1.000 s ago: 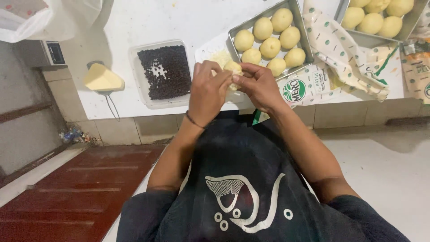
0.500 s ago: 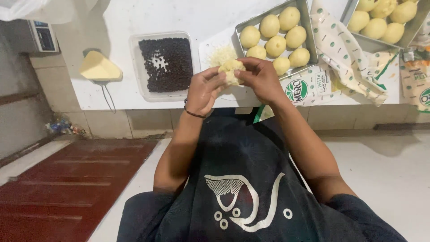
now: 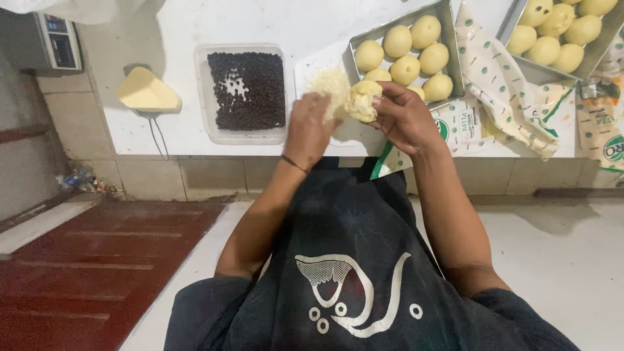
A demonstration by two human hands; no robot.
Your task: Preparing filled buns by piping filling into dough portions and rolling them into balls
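Both hands (image 3: 357, 117) partly hide the dough piece (image 3: 363, 101).

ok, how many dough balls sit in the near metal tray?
6 visible in the metal tray: far row; near row. More may be hidden behind the right hand.

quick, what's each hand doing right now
Left hand: fingers bent over the pile of shredded cheese; whether it holds any cannot be told.
Right hand: closed on a piece of dough.
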